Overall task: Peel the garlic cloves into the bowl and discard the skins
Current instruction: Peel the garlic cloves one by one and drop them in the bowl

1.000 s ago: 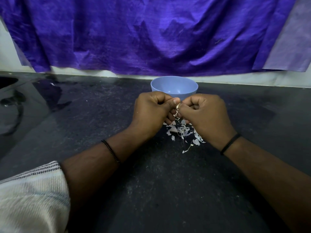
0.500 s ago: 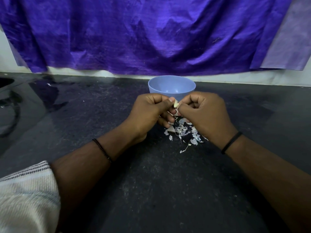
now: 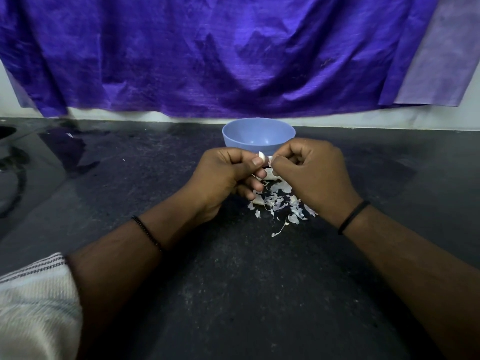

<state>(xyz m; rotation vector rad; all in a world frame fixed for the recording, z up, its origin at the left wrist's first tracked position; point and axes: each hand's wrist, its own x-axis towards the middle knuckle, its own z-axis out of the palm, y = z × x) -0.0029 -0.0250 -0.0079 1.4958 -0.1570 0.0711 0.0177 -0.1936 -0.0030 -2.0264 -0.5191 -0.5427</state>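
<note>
While both hands work just in front of the bowl, each detail below serves the peeling.

Left hand: fingers curled, thumb and forefinger pinching a pale garlic clove, likely to steady it.
Right hand: fingers curled, pinching a scrap of skin at the clove's side, seemingly to tear it away.
Blue bowl: close behind the hands, so a peeled clove drops in easily; appears empty.
Skins: loose heap on the dark countertop under the hands, not yet discarded.
Backdrop: purple cloth.
</note>
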